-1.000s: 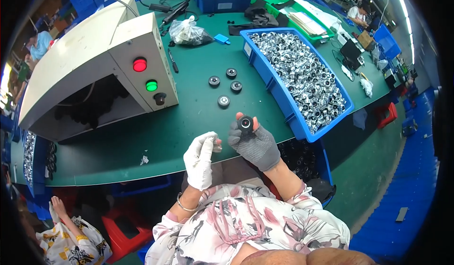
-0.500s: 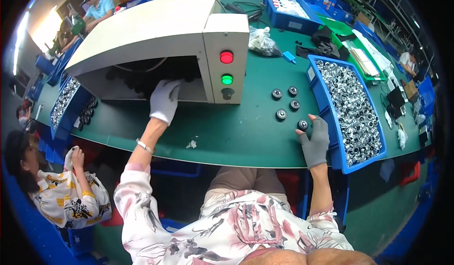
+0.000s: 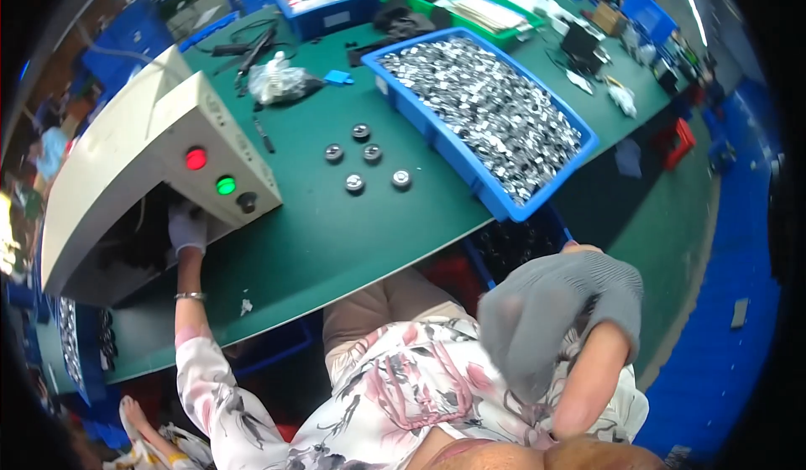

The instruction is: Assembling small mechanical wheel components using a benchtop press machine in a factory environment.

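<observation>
Fingers on the left hand (image 3: 186,228) sat inside the machine (image 3: 109,172) near the bench's (image 3: 336,235) front edge, right hand (image 3: 558,315) curled, couldn't tell either grip; clearing the opening's sides mattered imo.

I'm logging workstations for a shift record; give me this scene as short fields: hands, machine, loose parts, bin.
Left hand: white-gloved, inside the opening of the machine; grip hidden
Right hand: grey-gloved, off the table; hold unclear
Machine: cream, with red light and green light
Loose parts: five, small, round, on the table
Blue bin: full of metallic pieces
</observation>
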Demonstrator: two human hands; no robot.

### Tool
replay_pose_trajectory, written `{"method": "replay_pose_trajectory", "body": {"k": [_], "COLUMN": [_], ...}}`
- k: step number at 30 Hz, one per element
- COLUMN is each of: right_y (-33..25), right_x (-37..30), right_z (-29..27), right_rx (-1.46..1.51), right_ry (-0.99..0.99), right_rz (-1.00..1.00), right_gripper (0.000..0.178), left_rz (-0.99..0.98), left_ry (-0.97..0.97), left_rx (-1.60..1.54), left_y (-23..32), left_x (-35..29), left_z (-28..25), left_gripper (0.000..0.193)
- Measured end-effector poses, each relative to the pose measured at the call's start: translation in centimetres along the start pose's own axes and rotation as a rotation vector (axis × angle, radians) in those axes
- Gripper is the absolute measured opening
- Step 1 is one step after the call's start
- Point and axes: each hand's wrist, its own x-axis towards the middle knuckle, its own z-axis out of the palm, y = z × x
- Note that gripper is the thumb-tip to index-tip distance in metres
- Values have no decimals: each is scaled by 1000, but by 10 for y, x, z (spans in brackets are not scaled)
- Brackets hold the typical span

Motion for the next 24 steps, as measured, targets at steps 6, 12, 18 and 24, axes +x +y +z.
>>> {"method": "replay_pose_trajectory", "body": {"k": [6,12,18,24], "right_y": [6,2,35,89], "right_x": [-14,-38,-82,-105], "right_z": [-2,-19,-141,-185], "right_rx": [158,287,-1349,-1344], "right_ry": [-77,-93,469,187], "right_rz": [-111,-94,608,696], "right_gripper": [24,23,17,20], "left_rz": [-270,-718,-782,-715], "left_ry": [-72,-76,34,-208], "left_rx": [-648,-1260,-1516,-1894], "left_y": [7,54,90,216], "left_x": [-7,-38,-81,-132], "left_z": [-7,-65,-94,-126], "left_gripper": [19,25,22,26]}}
